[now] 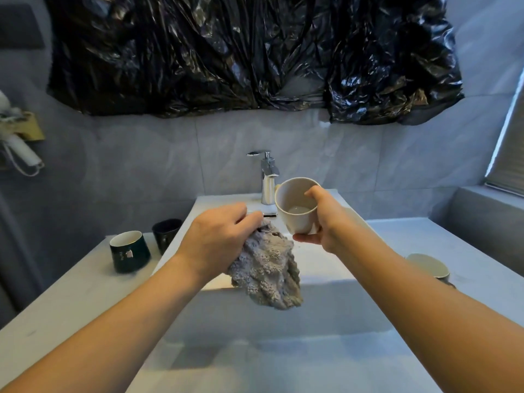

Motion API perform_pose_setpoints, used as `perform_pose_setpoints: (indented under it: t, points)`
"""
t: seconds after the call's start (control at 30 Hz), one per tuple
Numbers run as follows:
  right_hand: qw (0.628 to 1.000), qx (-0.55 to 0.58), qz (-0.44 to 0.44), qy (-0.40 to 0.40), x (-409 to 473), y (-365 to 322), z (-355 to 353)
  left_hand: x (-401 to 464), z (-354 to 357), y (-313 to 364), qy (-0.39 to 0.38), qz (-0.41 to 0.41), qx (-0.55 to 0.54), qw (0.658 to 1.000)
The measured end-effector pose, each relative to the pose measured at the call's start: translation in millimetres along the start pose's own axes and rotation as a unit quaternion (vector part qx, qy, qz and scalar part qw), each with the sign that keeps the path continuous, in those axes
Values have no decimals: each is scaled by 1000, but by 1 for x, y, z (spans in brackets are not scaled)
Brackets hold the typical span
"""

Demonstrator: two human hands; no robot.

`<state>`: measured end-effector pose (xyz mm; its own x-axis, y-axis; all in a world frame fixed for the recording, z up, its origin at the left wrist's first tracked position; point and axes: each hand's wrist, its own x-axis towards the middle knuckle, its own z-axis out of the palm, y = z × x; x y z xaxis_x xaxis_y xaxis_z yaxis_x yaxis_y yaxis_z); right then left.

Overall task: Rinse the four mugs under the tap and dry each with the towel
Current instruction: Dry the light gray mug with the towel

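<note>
Head view shows our right hand holding a pale mug above the white sink, just in front of the chrome tap; the thumb hooks over the rim into the mug and the fingers curl under its base, so the mug tilts with its mouth toward us. Our left hand grips a crumpled grey towel, fingers curled round its upper end, and the rest hangs down over the basin, close beside the mug though we cannot tell whether they touch. On the bench to the left of the sink stand a dark green mug with a white inside and, just behind it, a black mug, both upright and near each other. On the bench to the right, partly hidden by our right forearm, sits another pale mug. A sheet of black plastic covers the wall above the tap.
</note>
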<state>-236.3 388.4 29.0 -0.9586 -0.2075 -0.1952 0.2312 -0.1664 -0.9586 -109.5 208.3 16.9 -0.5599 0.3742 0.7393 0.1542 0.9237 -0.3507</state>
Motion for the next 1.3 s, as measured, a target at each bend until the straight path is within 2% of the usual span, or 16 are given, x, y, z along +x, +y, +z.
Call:
perform_pose_setpoints:
  t: [0.1,0.17,0.27,0.37,0.43,0.47,0.5,0.53,0.6,0.63,0.73,0.87,1.0,1.17,1.27,1.3]
  points:
    - [1000,24,-1,-16,13,-2,8,16,10,-13,-15,-188,-75,979]
    - [999,31,-6,-19,22,-2,12,28,13,-22,-4,-315,-175,933]
    - [999,34,-11,-26,33,-1,17,39,12,-34,53,-404,-261,875]
    - [999,38,-6,-36,36,1,23,43,10,-43,113,-464,-413,775]
    - [998,37,-2,-42,32,3,28,43,2,-46,171,-503,-461,711]
    - [998,37,0,-46,29,4,30,42,-5,-45,191,-507,-453,708]
    - [998,38,3,-50,24,4,32,40,-12,-46,202,-499,-430,724]
    - [998,42,6,-56,19,4,34,36,-18,-47,196,-483,-389,760]
    - [996,58,17,-69,7,2,35,28,-31,-52,119,-431,-256,857]
    - [995,68,24,-73,1,1,36,24,-37,-52,74,-398,-203,892]
    - [995,67,28,-74,-13,-1,38,14,-60,-45,1,-337,-150,929]
    - [997,15,25,-70,-28,0,41,7,-88,-37,-63,-328,-101,937]
    - [997,6,27,-67,-41,-3,42,2,-102,-32,-110,-362,-272,885]
    - [998,-15,15,-62,-51,-10,38,3,-108,-17,-157,-285,-208,922]
    - [999,-20,5,-46,-58,-15,34,13,-112,-7,-125,-318,-336,877]
    - [999,-22,2,-41,-61,-16,32,14,-114,-3,-109,-311,-360,873]
